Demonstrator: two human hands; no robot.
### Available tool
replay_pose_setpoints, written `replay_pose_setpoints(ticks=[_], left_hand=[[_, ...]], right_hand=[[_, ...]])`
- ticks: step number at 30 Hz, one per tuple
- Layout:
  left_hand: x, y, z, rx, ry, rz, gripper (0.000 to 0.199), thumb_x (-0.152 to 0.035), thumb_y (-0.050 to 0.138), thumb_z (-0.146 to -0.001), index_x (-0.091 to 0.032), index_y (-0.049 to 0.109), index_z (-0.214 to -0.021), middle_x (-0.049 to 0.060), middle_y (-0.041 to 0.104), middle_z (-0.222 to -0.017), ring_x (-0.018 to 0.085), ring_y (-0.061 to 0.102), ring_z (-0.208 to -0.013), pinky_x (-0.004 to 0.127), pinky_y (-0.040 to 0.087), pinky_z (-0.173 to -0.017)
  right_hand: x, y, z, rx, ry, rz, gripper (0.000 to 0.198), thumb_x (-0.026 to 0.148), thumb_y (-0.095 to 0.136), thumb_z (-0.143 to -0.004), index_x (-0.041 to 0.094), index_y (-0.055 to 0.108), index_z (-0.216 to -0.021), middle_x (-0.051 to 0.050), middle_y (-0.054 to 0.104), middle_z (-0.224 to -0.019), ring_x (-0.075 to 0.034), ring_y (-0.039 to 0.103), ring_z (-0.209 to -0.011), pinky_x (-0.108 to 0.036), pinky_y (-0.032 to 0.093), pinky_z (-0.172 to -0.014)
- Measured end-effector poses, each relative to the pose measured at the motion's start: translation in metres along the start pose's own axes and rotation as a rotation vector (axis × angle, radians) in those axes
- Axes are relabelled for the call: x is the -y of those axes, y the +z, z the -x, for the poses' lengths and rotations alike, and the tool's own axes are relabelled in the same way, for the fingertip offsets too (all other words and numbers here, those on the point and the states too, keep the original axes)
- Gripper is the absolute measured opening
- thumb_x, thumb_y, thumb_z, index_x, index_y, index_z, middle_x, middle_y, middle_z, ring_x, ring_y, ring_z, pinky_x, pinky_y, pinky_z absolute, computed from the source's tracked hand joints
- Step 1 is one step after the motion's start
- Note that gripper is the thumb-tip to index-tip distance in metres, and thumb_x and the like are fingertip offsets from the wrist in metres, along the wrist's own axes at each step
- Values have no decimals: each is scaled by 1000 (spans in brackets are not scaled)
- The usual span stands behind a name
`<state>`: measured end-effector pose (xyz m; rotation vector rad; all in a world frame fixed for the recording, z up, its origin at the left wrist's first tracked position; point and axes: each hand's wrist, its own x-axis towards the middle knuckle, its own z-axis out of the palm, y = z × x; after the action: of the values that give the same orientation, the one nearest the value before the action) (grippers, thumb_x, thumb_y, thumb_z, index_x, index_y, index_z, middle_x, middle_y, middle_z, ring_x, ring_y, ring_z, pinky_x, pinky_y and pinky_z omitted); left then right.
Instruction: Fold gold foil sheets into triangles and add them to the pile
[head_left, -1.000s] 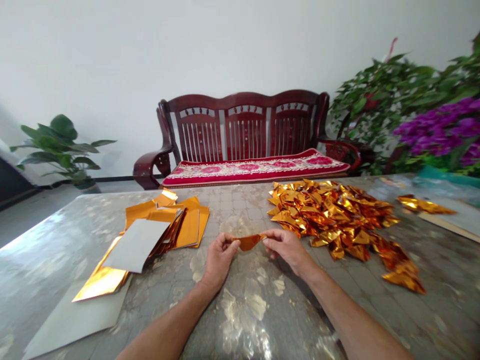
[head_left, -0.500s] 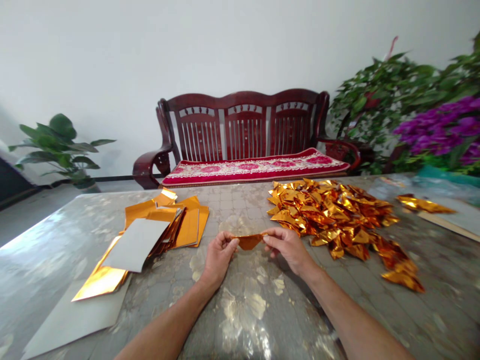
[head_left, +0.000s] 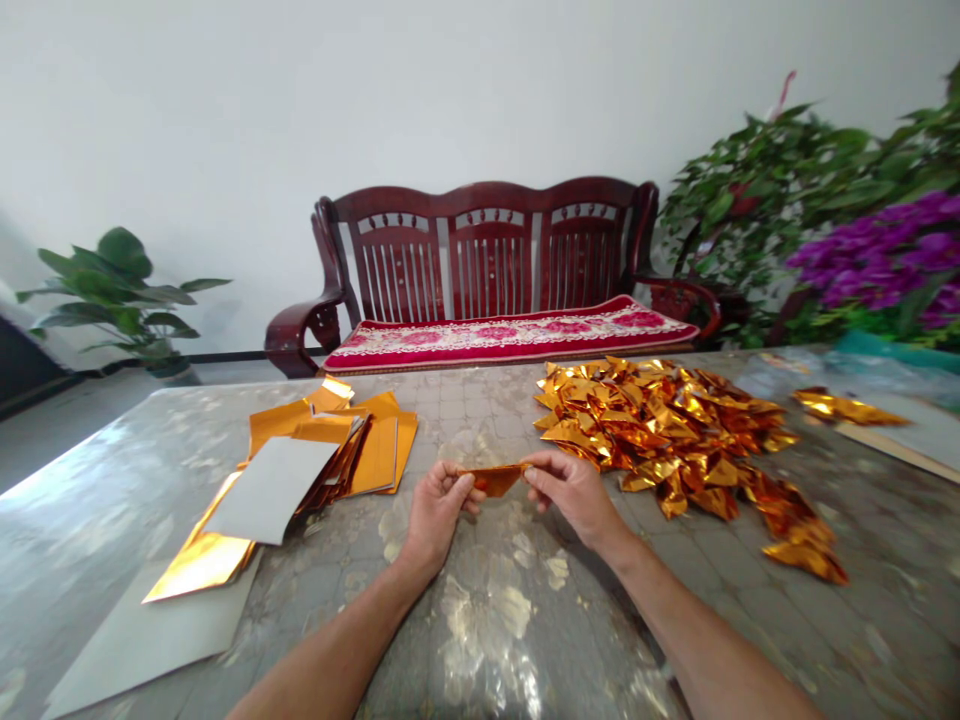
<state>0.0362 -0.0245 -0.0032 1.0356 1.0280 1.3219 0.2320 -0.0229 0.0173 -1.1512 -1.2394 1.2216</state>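
Observation:
Between my two hands a small folded piece of gold foil paper (head_left: 498, 481) is held up over the table, its long edge on top and narrowing below. My left hand (head_left: 439, 502) pinches its left end between thumb and fingers. At the other end, the thumb and fingertips of my right hand (head_left: 568, 490) grip the right tip. To the left lies a loose stack of flat gold foil sheets (head_left: 382, 455), with a pale sheet (head_left: 276, 488) face up on it. A heap of folded gold foil pieces (head_left: 652, 420) spreads out to the right.
A patterned tabletop (head_left: 480, 640) lies under everything. A large pale sheet (head_left: 165, 625) is at the left. Plastic wrapping (head_left: 787, 372) and a board (head_left: 922, 432) are at the right. Beyond stand a wooden bench (head_left: 487, 260), a potted plant (head_left: 124, 290) and purple flowers (head_left: 885, 255).
The folded foil paper has tilted slightly in my fingers, and my left fingers have shifted a little at its end. The stack and heap look the same.

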Motion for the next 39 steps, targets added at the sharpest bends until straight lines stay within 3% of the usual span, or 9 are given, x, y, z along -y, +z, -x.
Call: replay_pose_setpoints(ticks=[5, 13, 25, 34, 39], left_hand=[[0, 0, -1, -49, -12, 10, 46, -50, 80, -64, -17, 54, -81, 2, 71, -61, 11, 63, -49, 19, 51, -50], [0, 1, 0, -61, -44, -5, 45, -50, 80, -63, -16, 55, -80, 2, 71, -59, 10, 62, -47, 19, 51, -49], [0, 1, 1, -25, -33, -35, 42, -48, 77, -67, -16, 54, -81, 2, 71, -59, 10, 60, -45, 18, 48, -48], [1, 1, 2, 40, -1, -58, 38, -48, 77, -70, -16, 56, -78, 0, 69, -60, 8, 57, -46, 17, 46, -50], [0, -1, 1, 33, -34, -37, 40, -49, 77, -69, -16, 56, -78, 0, 68, -59, 7, 55, -44, 17, 44, -48]], right_hand=[[-2, 0, -1, 38, 7, 45, 31, 39, 74, -68, 15, 72, -88, 1, 66, -59, -10, 55, -45, -23, 46, -44], [-9, -1, -3, -27, -29, 87, 28, 38, 72, -70, 17, 72, -87, 0, 68, -61, -12, 57, -47, -24, 47, -47], [-2, 1, -2, -23, -6, -57, 26, 37, 78, -63, 17, 69, -76, 2, 64, -61, -12, 54, -54, -25, 45, -54], [1, -1, 0, -105, -188, 73, 13, 30, 68, -71, 19, 65, -77, 5, 53, -57, -10, 45, -51, -24, 36, -50], [-1, -1, -1, -57, -248, 142, 21, 37, 63, -78, 21, 67, -91, 2, 60, -65, -14, 55, -59, -27, 46, -58]])
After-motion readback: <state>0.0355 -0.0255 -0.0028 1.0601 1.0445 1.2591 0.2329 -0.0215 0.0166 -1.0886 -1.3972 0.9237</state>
